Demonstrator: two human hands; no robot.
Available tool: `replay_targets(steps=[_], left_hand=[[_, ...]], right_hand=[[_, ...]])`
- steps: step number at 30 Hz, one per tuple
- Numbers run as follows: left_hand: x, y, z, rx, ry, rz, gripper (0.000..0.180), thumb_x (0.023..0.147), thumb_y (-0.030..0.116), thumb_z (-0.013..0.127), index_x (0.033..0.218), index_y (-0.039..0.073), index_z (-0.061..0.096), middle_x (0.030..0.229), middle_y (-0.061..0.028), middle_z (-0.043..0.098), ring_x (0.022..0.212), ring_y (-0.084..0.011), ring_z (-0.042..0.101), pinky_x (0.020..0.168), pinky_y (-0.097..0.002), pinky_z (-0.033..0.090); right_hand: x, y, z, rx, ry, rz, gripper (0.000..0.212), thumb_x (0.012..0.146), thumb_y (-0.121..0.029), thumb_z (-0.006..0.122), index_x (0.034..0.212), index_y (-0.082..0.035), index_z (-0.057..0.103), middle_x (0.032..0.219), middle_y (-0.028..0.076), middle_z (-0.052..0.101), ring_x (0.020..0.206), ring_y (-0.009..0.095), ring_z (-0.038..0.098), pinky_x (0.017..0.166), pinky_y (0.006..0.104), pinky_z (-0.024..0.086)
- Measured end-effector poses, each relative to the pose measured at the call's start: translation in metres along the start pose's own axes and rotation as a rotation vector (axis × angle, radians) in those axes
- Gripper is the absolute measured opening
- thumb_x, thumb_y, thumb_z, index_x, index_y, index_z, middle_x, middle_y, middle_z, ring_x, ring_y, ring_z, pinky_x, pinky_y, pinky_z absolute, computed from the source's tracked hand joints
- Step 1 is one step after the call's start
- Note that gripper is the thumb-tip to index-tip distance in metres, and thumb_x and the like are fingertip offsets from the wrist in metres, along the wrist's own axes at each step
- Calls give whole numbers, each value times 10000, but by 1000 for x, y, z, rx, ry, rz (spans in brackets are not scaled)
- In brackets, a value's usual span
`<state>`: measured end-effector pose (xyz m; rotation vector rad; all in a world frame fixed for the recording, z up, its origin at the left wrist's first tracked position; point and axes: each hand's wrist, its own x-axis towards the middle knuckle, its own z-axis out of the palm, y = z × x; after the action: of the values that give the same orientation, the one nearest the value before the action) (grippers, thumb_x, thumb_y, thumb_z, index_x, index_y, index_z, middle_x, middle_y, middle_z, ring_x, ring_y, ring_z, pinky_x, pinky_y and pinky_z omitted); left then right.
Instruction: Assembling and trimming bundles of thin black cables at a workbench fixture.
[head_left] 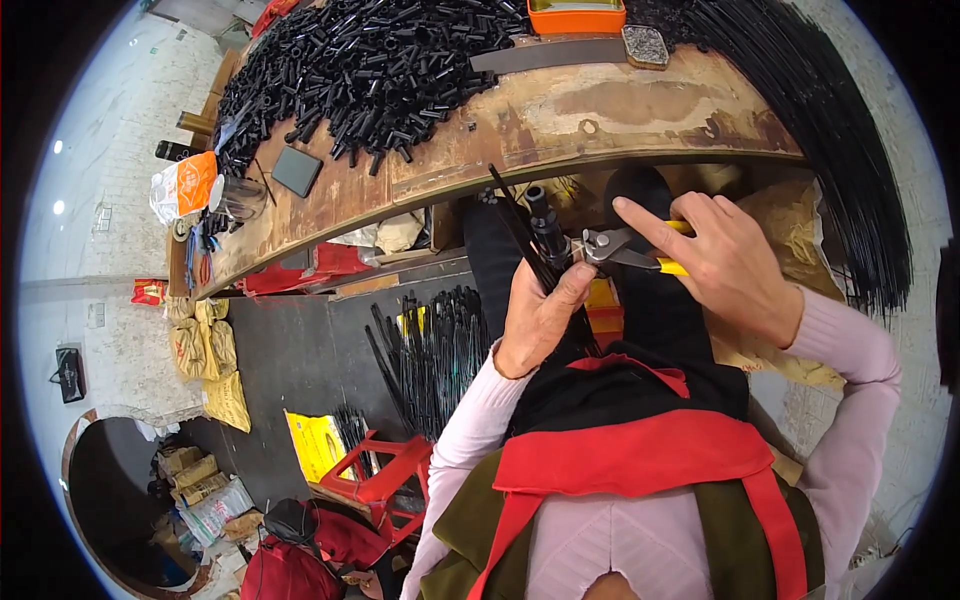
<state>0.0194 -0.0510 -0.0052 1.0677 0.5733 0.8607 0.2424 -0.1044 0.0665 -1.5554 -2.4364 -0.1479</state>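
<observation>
Wood desk [650, 105], w/ blk tube pile [375, 70], spans top of view. L hand [537, 318]: grip clamped on blk rods [522, 235] + tubular pc [549, 235]. R hand [738, 258]: grip closed round yellow-handled pliers [612, 243], head just beside L hand.

1. A hand could pass over the right-centre stretch of the wooden workbench [660, 105], between the grey strip [550, 55] and the front edge.
2. Heaped black tubes [390, 70] block its left rear; a long black rod bundle [815, 130] bars its right end.
3. Yellow-handled pliers [625, 243] fill the gap between left hand [543, 322] and right hand [735, 255].
4. Floor [290, 350] gives passage between tan sacks [205, 348] and standing rods [440, 350]; a red stool [390, 473] obstructs below.
</observation>
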Motion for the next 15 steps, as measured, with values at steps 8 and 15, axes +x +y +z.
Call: replay_targets(steps=[8, 15], left_hand=[[-12, -1, -2, -80, -137, -42, 226, 937, 220, 678, 1004, 38, 562, 817, 58, 513, 719, -39, 441, 635, -192, 374], [6, 0, 7, -27, -26, -49, 210, 972, 235, 624, 934, 38, 559, 698, 54, 453, 618, -47, 388, 551, -220, 339]], right_hand=[[8, -3, -33, 1614, -917, 634, 517, 739, -110, 830, 1121, -22, 493, 577, 21, 543, 466, 95, 533, 478, 291, 414], [-10, 8, -6, 197, 54, -25, 497, 765, -101, 691, 1207, 9, 492, 1027, 178, 558, 882, 320, 594, 769, 370, 498]])
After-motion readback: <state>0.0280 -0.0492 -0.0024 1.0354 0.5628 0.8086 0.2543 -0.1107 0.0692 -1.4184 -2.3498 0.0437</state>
